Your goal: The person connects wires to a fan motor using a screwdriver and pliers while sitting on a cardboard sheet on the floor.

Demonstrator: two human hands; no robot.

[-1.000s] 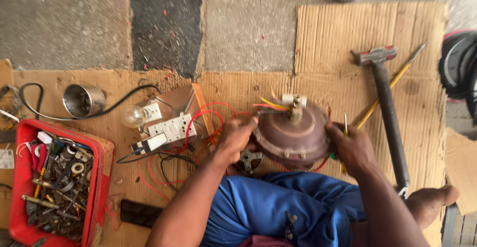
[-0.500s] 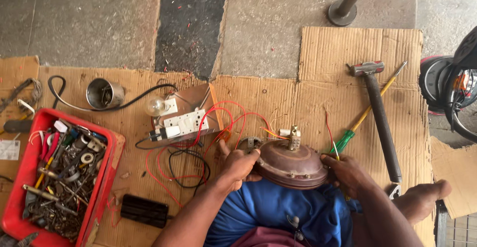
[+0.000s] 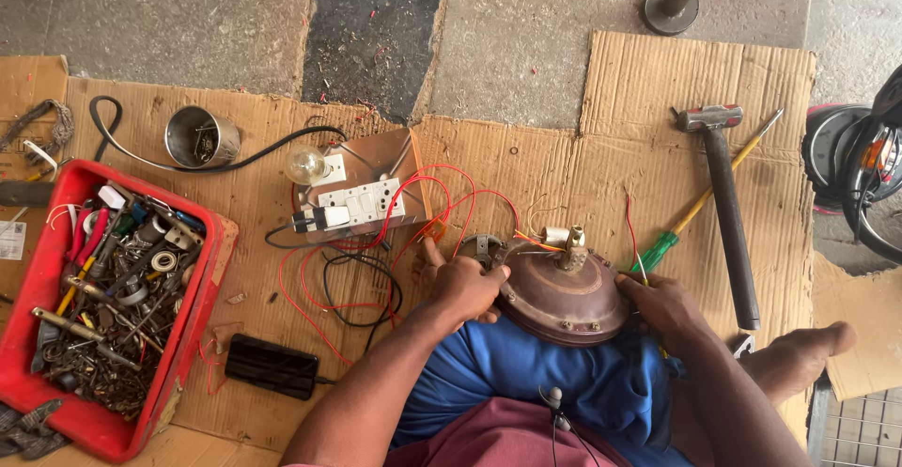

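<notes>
A round brown fan motor housing point(image 3: 562, 290) with a short shaft on top rests against my blue-clad lap. My left hand point(image 3: 462, 287) grips its left rim, fingers curled over the edge. Its right rim is held by my right hand point(image 3: 663, 304). Thin red, orange and yellow wires point(image 3: 442, 206) run from the housing's far side toward a wooden test board point(image 3: 362, 190) carrying white switches and a clear bulb point(image 3: 306, 163).
A red tray point(image 3: 193, 317) of bolts and tools sits at left. A metal cup point(image 3: 201, 137), black cable, black box point(image 3: 273, 366), hammer point(image 3: 724, 194) and green-handled screwdriver point(image 3: 697, 209) lie on cardboard. A pole base stands at the top, a wheel at right.
The view has shifted, so the housing appears lower and closer to my lap. Both hands keep hold of its rim, and it looks tilted more toward me.
</notes>
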